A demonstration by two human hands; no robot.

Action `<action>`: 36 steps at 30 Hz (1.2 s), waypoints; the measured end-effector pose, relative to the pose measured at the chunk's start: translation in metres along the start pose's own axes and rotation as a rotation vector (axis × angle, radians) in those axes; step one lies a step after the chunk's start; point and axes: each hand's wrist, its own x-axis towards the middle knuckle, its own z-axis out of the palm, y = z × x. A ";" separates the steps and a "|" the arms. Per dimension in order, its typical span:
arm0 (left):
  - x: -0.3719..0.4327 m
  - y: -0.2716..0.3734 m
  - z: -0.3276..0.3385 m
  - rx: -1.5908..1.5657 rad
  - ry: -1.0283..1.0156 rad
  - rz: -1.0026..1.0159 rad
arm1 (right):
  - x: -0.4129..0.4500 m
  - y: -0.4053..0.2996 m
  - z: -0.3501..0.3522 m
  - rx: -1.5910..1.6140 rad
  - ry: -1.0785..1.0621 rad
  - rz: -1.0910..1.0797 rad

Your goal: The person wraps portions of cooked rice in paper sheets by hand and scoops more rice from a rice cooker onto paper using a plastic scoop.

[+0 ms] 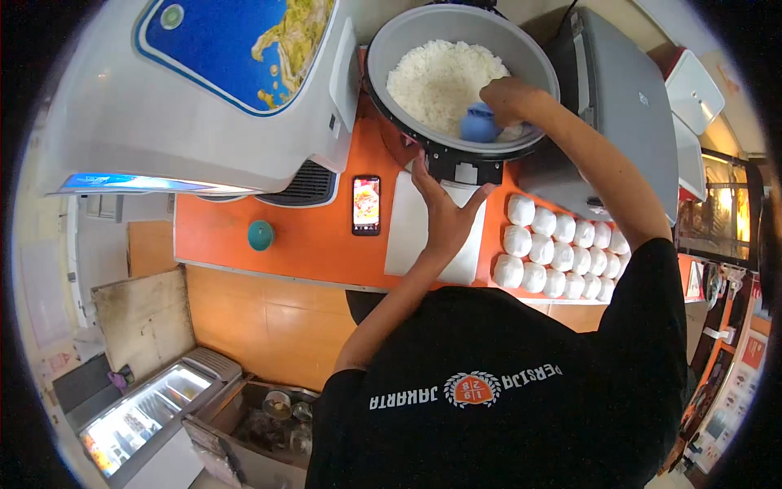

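Note:
A large rice cooker pot (382, 79) holds white cooked rice (437, 79). Inside it, at the near right side, my right hand (510, 101) grips a blue plastic cup (479, 124) that rests against the rice. My left hand (449, 214) is spread, with fingertips at the black front of the cooker, below its rim. Beneath that hand lies a stack of white paper sheets (406, 238) on the orange counter (305, 238). Rows of white paper-wrapped bundles (540, 249) stand to the right of the paper.
A lit smartphone (366, 205) and a small green cup (261, 235) sit on the counter's left part. A big white dispenser (214, 134) stands at the upper left. The cooker's grey lid (635, 104) is raised on the right. An open box (263, 422) with jars is at the lower left.

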 end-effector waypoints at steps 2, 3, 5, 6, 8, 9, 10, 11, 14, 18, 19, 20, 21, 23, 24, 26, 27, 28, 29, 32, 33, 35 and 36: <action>0.002 -0.005 0.002 0.025 0.029 -0.010 | 0.005 0.019 -0.007 -0.051 0.042 0.034; 0.003 -0.007 0.002 0.008 0.026 -0.003 | 0.006 0.030 -0.010 -0.087 0.076 0.072; 0.006 -0.005 0.002 0.036 0.017 0.007 | 0.009 0.053 -0.013 -0.067 0.275 0.090; 0.006 -0.004 0.000 0.163 0.028 0.056 | 0.010 0.064 -0.012 -0.037 0.476 0.090; 0.011 0.003 0.000 0.087 0.023 0.075 | 0.018 0.079 -0.013 -0.161 0.546 0.128; 0.012 0.002 -0.003 0.058 0.021 0.061 | 0.030 0.077 -0.013 -0.260 0.616 0.127; 0.010 -0.004 -0.005 0.118 0.020 0.044 | 0.040 0.072 -0.014 -0.273 0.623 0.135; 0.009 -0.005 -0.006 0.113 0.025 0.056 | 0.051 0.063 -0.015 -0.262 0.629 0.179; 0.007 -0.009 -0.006 0.151 0.017 0.075 | 0.085 0.061 0.011 -0.343 0.654 0.185; 0.008 -0.011 -0.003 0.142 -0.004 0.050 | 0.098 0.055 0.002 -0.221 0.582 0.130; 0.008 -0.011 -0.001 0.148 -0.006 0.039 | 0.096 0.057 0.002 -0.084 0.412 0.144; 0.009 -0.012 0.003 0.144 -0.008 0.041 | 0.101 0.072 0.006 -0.056 0.291 0.146; 0.010 -0.013 0.000 0.150 0.002 0.037 | 0.100 0.068 0.007 -0.044 0.286 0.125; 0.012 -0.012 -0.004 0.215 0.014 0.023 | 0.087 0.070 0.004 -0.056 0.263 0.018; 0.013 -0.012 -0.002 0.213 0.013 0.054 | 0.087 0.069 0.009 -0.053 0.218 -0.026; 0.014 -0.011 0.003 0.185 0.014 0.080 | 0.083 0.066 0.018 -0.035 0.191 -0.022; 0.014 -0.012 0.001 0.187 0.019 0.069 | 0.078 0.055 0.014 -0.019 0.177 -0.023; 0.014 -0.013 -0.001 0.165 0.005 0.050 | 0.074 0.049 0.014 -0.019 0.170 -0.022; 0.014 -0.014 -0.003 0.142 -0.008 0.032 | 0.070 0.044 0.013 0.032 0.128 -0.015; 0.013 -0.017 -0.003 0.248 -0.013 0.084 | 0.061 0.039 0.015 0.094 0.056 0.004; 0.012 -0.015 -0.004 0.248 -0.008 0.076 | 0.056 0.033 0.017 0.121 0.024 0.015; 0.013 -0.012 -0.003 0.250 -0.018 0.088 | 0.044 0.029 0.017 0.160 0.042 -0.019; 0.012 -0.014 -0.004 0.251 -0.018 0.082 | 0.037 0.026 0.015 0.200 0.066 -0.040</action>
